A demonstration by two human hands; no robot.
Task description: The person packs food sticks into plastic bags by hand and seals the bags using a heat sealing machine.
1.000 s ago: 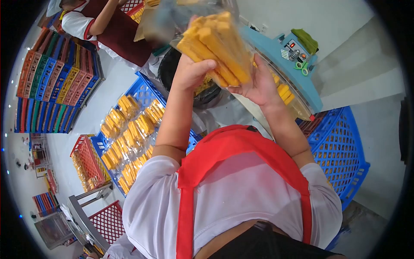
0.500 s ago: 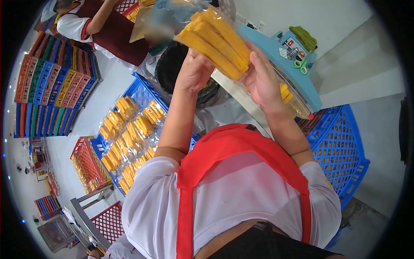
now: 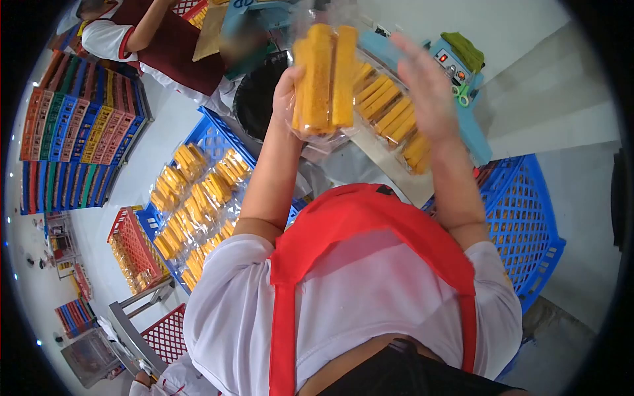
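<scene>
Upright in my left hand (image 3: pixel 285 96) is a clear plastic bag of yellow sticks (image 3: pixel 323 82), gripped along its left side. To the right of that bag, my right hand (image 3: pixel 426 86) is off it, smeared by motion, with its fingers stretched out and nothing in them. Below and behind my right hand, several more bags of yellow sticks (image 3: pixel 389 115) lie in a row on the pale ledge of a light blue machine (image 3: pixel 472 119). A control panel (image 3: pixel 453 69) with knobs sits on that machine, with green-handled scissors (image 3: pixel 460 94) and a green cloth (image 3: pixel 463 51) on it.
At left, a blue crate (image 3: pixel 221 135) holds several filled bags. A black bin (image 3: pixel 254 99) stands beyond it. Another blue crate (image 3: pixel 525 211) is at my right. A red crate (image 3: pixel 142 241) and stacked crates (image 3: pixel 82 119) are farther left. A co-worker in a maroon apron (image 3: pixel 175 46) works at upper left.
My right hand has let go of the bag and moved right and up. The bag has turned upright in my left hand, and the row of bags on the machine has come into view.
</scene>
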